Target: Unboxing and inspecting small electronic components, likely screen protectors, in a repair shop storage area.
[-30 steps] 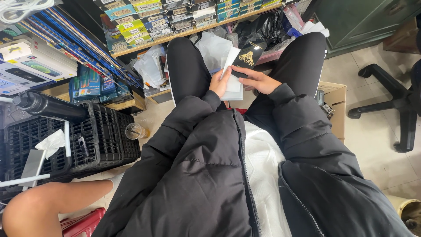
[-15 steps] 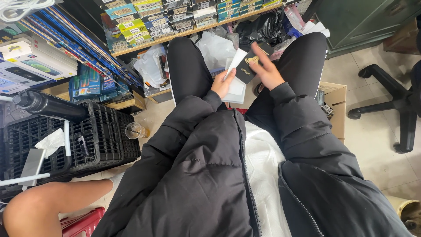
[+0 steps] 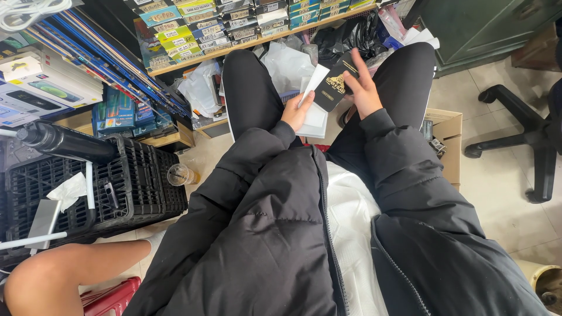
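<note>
Black card with gold print [image 3: 335, 86] up in the right hand [image 3: 363, 93], fingers curled around its right edge, index finger pointing up above it, thumb hidden behind. The left hand [image 3: 297, 111] pinches white sheets [image 3: 314, 102], thumb on top and fingers tucked beneath, holding them tilted between the knees. The card's lower left corner overlaps the sheets. Both hands sit low over the lap, between two black-trousered legs, puffy black jacket sleeves running down to them.

Beyond the knees, clear plastic bags [image 3: 287, 64] and a black bag [image 3: 345, 38] lie under a wooden shelf [image 3: 257, 40] packed with small coloured boxes. To the left, a black crate [image 3: 117, 187], a plastic cup [image 3: 178, 174] just beside it on the floor. A cardboard box [image 3: 448, 140] sits by the right leg, an office chair base [image 3: 521, 137] well off to the right. Someone else's bare knee [image 3: 52, 275] pokes in bottom left.
</note>
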